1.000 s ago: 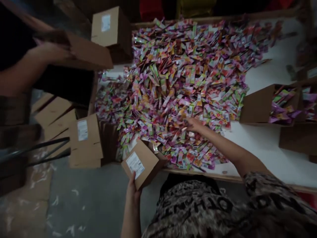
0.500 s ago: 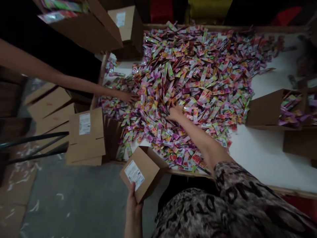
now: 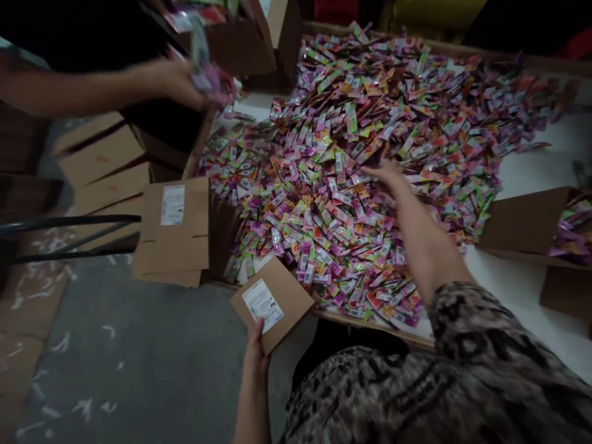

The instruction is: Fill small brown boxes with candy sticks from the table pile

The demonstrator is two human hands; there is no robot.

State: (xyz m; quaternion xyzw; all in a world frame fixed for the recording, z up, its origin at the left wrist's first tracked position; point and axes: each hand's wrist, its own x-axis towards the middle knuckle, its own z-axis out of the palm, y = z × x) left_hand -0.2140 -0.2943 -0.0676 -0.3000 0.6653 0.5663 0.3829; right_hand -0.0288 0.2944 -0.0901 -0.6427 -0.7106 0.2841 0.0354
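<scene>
A small cardboard box [image 3: 291, 302] with a white printed label is gripped at its lower edge by my left hand [image 3: 257, 350], the thumb lying on the label. It is tilted at the near edge of the table, and its inside is hidden. My right hand [image 3: 393, 182] reaches over a broad heap of small colourful packets [image 3: 333, 209]. Its fingers are stretched out and a little blurred, with nothing visible in them. The packets are pink, purple, green and orange.
A co-worker's hand [image 3: 182, 83] holds several packets at the upper left, beside a filled carton [image 3: 231, 46]. Empty cartons [image 3: 176, 237] stand in a row at left. Another carton [image 3: 522, 222] with packets sits on the white table [image 3: 522, 166] at right. Scraps litter the floor [image 3: 139, 345].
My right hand has moved right across the packets and its fingers have straightened. The box in my left hand has turned so its opening is hidden. The co-worker's hand has lifted packets from the heap.
</scene>
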